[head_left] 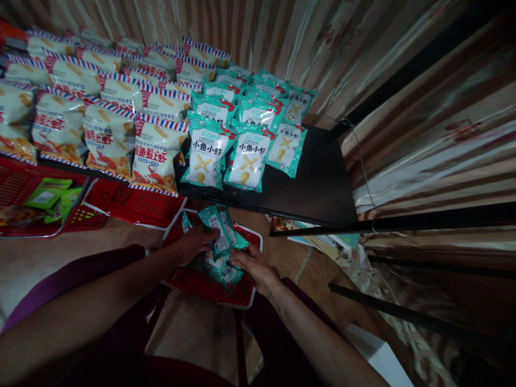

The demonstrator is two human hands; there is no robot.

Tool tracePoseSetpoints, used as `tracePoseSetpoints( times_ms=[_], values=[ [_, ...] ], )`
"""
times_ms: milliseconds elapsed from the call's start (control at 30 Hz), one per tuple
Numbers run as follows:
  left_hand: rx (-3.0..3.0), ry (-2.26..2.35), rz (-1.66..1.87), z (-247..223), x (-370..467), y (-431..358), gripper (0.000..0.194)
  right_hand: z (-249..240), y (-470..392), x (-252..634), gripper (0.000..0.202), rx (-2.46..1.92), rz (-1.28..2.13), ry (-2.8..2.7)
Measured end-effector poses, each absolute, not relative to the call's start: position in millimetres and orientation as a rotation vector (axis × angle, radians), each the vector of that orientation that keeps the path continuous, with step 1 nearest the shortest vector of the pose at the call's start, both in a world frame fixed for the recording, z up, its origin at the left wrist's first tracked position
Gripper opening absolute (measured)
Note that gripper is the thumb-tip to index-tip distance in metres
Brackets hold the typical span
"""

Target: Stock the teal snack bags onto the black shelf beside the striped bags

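Over a red basket [252,293] between the knees, my left hand [196,243] closes on the left edge of a teal snack bag [224,228], its printed back turned up. From the right, my right hand [255,264] has its fingers bent at the lower right corner of that bag; part of the fingertips is hidden. More teal-and-white snack bags [220,266] lie in the basket beneath both hands. On the black shelf above, teal snack bags [246,157] of the same colours stand upright in rows, their fronts facing me.
White-and-orange snack bags [158,153] with striped edges fill the left of the black shelf [310,185]. Below it, another red basket [83,215] holds green packets [49,192]. Black metal bars [403,217] and a striped curtain [403,123] are at the right. A white box [379,355] sits low right.
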State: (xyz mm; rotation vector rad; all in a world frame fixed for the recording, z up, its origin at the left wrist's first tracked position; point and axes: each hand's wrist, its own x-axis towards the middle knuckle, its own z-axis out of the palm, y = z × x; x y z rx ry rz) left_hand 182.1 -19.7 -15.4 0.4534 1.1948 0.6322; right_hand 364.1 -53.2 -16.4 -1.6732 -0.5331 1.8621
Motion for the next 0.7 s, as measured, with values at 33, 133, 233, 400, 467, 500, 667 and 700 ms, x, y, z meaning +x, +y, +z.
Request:
tracePoseSetpoints(
  times_ms=[33, 133, 233, 400, 467, 500, 667, 700],
  values=[
    [0.46, 1.194, 0.63, -15.2, 182.1, -19.6, 0.057, -16.3, -52.7, 364.4, 0.04, -1.686, 1.856, -0.525],
    [0.487, 1.186, 0.618, -14.8, 181.6, -19.8, 0.058, -14.0, -49.0, 366.3, 0.043, -1.694, 1.821, -0.538],
    [0.524, 1.22, 0.6, -15.3, 181.3, -20.8, 0.055, -10.9, -43.6, 369.5, 0.038, -1.643, 1.755, -0.515],
    [0.548, 1.223, 0.564, -9.6, 182.6, -21.4, 0.048, -2.8, -39.9, 370.8, 0.044, -1.619, 1.801, -0.603],
    [0.563, 1.225, 0.55, -4.4, 183.5, -21.1, 0.047, 1.5, -40.8, 368.8, 0.048, -1.624, 1.812, -0.667],
    [0.572, 1.225, 0.542, -1.8, 184.0, -21.0, 0.046, 3.2, -41.4, 367.6, 0.049, -1.626, 1.814, -0.675],
    [0.573, 1.199, 0.501, 4.9, 185.5, -21.7, 0.044, 4.1, -42.7, 364.0, 0.048, -1.614, 1.823, -0.609],
    [0.572, 1.182, 0.5, 5.3, 185.5, -21.9, 0.045, 2.8, -42.5, 364.0, 0.048, -1.598, 1.817, -0.615]
  ],
)
